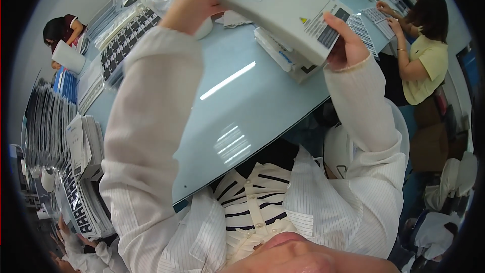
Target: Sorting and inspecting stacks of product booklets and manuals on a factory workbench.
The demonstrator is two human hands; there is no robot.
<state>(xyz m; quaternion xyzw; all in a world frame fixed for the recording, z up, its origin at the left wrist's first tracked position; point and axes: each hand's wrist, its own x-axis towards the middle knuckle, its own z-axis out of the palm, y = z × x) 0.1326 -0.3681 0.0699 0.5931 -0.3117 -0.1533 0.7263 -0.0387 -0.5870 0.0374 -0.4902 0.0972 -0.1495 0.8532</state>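
Both of my hands hold a light grey, box-like casing (283, 5) above the glass-topped table. It has printed labels, a small yellow warning triangle and a dark label panel near one end. My left hand (199, 0) grips its far left end, fingers bent around the edge. At the near right corner, my right hand (348, 40) is closed on it, with the thumb on the printed face and the other fingers mostly hidden beneath. Below the casing, partly covered by it, lie similar light grey pieces (275, 50) on the table.
The glass-topped table (242, 121) reflects the ceiling lights. Black-and-white label sheets (129, 40) lie at left, near a white roll (68, 56). Stacked panels (50, 121) and printed casings (83, 141) stand farther left. A person in yellow (424, 65) works at right; others sit across the table.
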